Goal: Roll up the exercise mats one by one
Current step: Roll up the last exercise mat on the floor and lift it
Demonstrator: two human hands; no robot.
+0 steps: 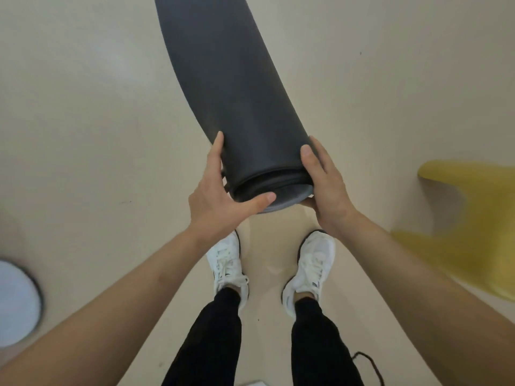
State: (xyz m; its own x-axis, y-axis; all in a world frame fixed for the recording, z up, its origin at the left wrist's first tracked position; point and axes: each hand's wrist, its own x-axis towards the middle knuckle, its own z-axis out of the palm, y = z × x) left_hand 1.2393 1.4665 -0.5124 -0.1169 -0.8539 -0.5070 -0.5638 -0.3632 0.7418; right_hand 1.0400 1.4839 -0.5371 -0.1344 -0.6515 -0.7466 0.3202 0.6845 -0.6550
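A dark grey exercise mat (231,87), rolled into a thick cylinder, is held up in front of me and points away toward the top of the view. Its near end shows the layered spiral of the roll. My left hand (220,196) grips the left side of that near end, with the thumb lying across the rim. My right hand (323,182) clasps the right side, thumb on top and fingers curled underneath. The mat's far end runs out of frame at the top.
I stand on a beige floor (83,121), my white sneakers (227,263) below the mat. A yellow object (471,221), blurred, lies on the floor at the right. A round white object with a dark rim (16,305) sits at the left edge.
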